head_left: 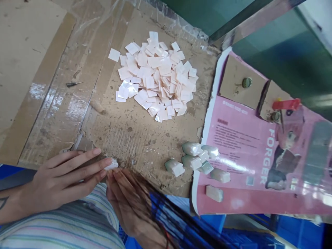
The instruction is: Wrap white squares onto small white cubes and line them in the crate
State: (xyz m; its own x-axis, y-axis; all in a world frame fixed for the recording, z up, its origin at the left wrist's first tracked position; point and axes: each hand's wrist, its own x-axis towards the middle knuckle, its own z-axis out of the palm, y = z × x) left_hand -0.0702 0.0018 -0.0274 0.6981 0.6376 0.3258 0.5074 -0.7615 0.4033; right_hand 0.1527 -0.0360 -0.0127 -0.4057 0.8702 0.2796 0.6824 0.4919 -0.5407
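My left hand (75, 173) comes in from the lower left, fingers long and close together, their tips pressed on a small white block (112, 164). At the block's near side, the fingertips of my right hand (127, 197) pinch it. Strands of dark hair hang across my right hand and hide part of it. The block is at the near edge of the cardboard-covered table (124, 138), partly covered by the fingers. Beyond my hands lies a large loose heap of thin, pale pink-white square pieces (158, 76).
Several whitish blocks (192, 162) stand on the right, partly on a pink printed sheet (233, 138). A small pointed tool (74, 84) lies at left. On the sheet are a red plastic object (286, 103) and a round ridged metal piece (247, 82). Blue crates (246, 238) sit below.
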